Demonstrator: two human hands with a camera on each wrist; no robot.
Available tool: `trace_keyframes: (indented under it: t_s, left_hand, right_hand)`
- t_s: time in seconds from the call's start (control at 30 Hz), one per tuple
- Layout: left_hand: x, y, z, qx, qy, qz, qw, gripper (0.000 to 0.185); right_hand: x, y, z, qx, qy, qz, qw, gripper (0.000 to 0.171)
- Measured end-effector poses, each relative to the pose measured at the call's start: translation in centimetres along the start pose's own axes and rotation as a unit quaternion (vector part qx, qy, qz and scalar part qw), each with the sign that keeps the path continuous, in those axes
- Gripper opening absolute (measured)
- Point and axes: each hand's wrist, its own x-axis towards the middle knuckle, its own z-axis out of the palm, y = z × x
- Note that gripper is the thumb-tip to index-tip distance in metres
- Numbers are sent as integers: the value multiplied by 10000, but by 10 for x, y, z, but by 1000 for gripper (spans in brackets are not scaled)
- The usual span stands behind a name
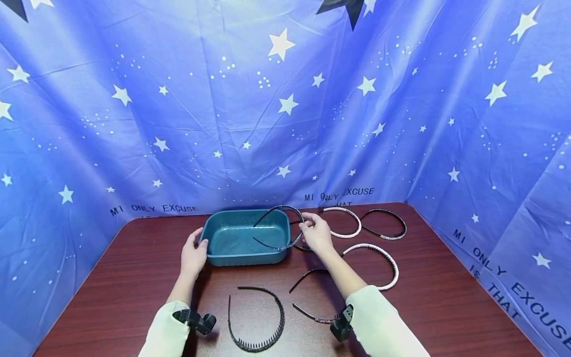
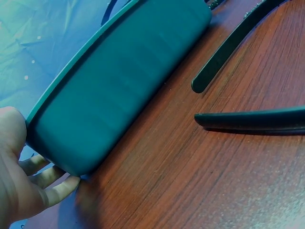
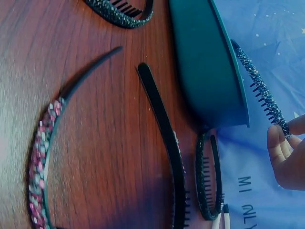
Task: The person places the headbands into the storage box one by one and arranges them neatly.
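A dark beaded headband [image 1: 285,223] hangs over the right end of a teal tray [image 1: 223,245], its open ends pointing in across the tray's hollow, and the right hand [image 1: 315,233] pinches it at the curved back, so this grip is closed on the band; the right wrist view shows the fingertips [image 3: 279,138] on the toothed strip just past the tray's rim. Across the tray from that grip, the left hand [image 1: 194,253] rests against the tray's left end wall with its fingers curled round the corner. Just beyond the right grip lie a white headband [image 1: 345,223] and a dark one [image 1: 385,225]. Nearer the person than the grips, three more headbands lie on the wooden table [image 1: 134,277]: a white beaded one [image 1: 383,263], a black toothed one [image 1: 260,322] and a thin dark one [image 1: 308,297].
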Motion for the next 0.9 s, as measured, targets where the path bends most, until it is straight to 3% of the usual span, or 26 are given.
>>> trace_keyframes:
  t_s: [0.3, 0.57, 0.9]
  left_hand:
    - [-4, 0, 2, -15, 199, 260, 9995, 44]
    - [-1, 0, 2, -60, 68, 19, 10000, 44]
    - [-1, 1, 2, -112, 45, 6, 9999, 44]
  right_hand:
    - [-2, -1, 17, 184, -93, 29, 9998, 33]
    - [-8, -6, 29, 62, -126, -36, 9999, 32]
    - [-8, -7, 37, -320, -15, -73, 9995, 32]
